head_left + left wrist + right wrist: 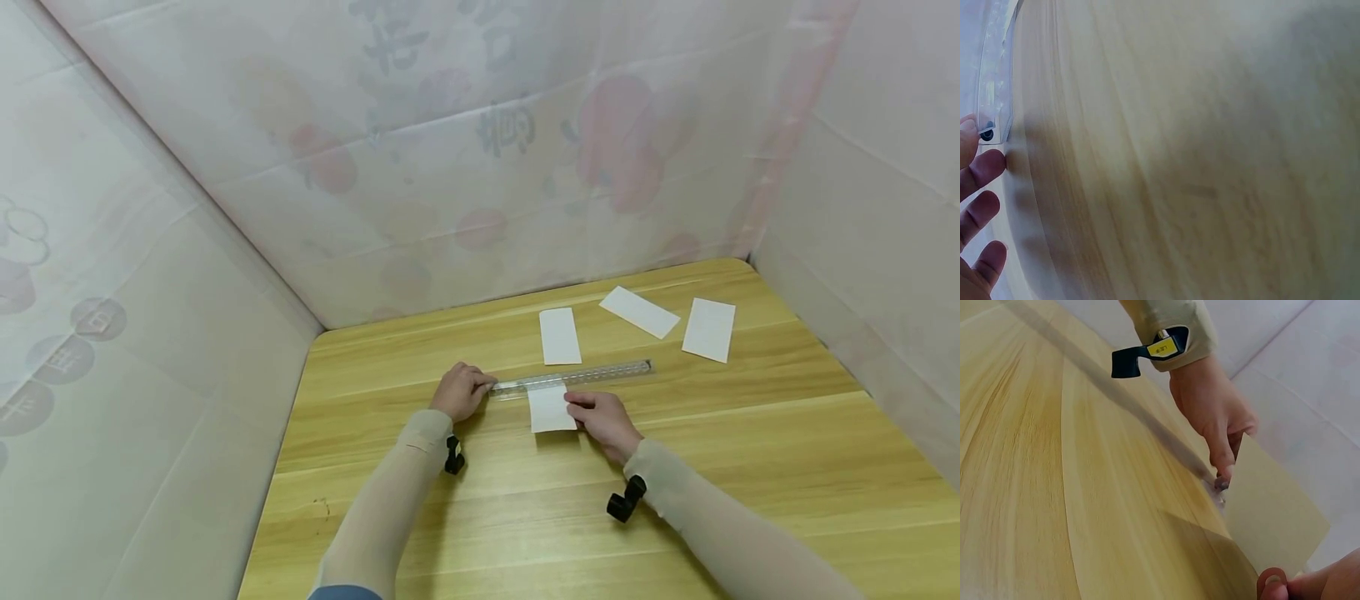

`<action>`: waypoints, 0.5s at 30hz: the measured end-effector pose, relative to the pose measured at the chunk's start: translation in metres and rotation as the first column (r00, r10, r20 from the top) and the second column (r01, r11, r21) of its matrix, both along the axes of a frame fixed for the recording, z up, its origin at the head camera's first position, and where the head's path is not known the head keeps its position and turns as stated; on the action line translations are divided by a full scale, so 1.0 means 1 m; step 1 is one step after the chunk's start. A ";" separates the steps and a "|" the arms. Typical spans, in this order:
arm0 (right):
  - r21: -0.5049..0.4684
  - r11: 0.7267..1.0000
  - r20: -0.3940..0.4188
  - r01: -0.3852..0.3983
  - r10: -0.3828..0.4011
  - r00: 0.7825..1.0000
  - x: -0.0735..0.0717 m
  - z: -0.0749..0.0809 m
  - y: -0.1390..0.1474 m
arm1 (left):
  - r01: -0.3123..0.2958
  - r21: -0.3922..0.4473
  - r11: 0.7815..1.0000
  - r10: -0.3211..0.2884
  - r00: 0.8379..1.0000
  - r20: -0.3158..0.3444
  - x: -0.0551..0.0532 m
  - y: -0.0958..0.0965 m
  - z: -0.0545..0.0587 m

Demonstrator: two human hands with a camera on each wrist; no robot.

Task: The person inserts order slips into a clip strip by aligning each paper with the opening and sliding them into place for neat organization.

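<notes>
A clear plastic ruler (609,373) lies across the table, its left end between the thumb and index finger of my left hand (459,393). The left wrist view shows that ruler end (994,119) by the thumb, with the other fingers spread below. My right hand (606,425) pinches the right edge of a small white paper card (551,410). The card's far edge meets the ruler, while its near part is lifted off the table. From the right wrist, the raised card (1275,509) partly hides the ruler.
Beyond the ruler lie three more white paper cards: one upright (560,336), one slanted (640,312) and one at the right (708,330). The wood-grain table (525,533) is bounded by pale printed cloth walls (450,208) at the back and sides.
</notes>
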State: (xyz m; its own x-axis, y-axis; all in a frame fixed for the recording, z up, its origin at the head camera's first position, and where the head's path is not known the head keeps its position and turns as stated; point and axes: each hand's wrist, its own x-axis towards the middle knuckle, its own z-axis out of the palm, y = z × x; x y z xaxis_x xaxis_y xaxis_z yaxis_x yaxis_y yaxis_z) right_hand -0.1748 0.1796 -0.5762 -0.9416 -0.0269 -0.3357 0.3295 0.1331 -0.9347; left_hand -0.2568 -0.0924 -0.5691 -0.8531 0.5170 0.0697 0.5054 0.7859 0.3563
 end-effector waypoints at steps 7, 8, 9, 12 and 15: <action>0.016 1.000 -0.006 -0.010 0.010 1.000 0.001 -0.001 0.005 | -0.022 0.038 0.999 0.020 0.999 0.051 0.002 0.001 0.002; 0.017 1.000 -0.008 -0.009 0.009 1.000 0.001 -0.001 0.005 | -0.026 0.041 0.999 0.024 0.998 0.057 0.002 0.001 0.002; 0.018 1.000 -0.008 -0.007 0.007 1.000 0.001 -0.001 0.006 | -0.029 0.043 0.999 0.026 0.998 0.062 0.002 0.002 0.002; 0.020 1.000 -0.005 -0.001 0.001 1.000 0.001 -0.001 0.008 | -0.039 0.042 0.998 0.036 0.997 0.073 0.002 0.002 0.001; 0.022 1.000 -0.002 0.002 -0.002 1.000 0.001 -0.002 0.010 | -0.048 0.038 0.998 0.045 0.996 0.080 0.002 0.002 0.001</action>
State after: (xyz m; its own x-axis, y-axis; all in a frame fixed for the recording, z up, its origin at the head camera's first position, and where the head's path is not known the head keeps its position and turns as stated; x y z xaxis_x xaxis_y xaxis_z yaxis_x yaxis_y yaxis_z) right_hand -0.1735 0.1899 -0.5777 -0.9424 -0.0178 -0.3340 0.3275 0.1530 -0.9324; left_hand -0.2549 -0.0903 -0.5685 -0.8797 0.4751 0.0209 0.4379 0.7922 0.4251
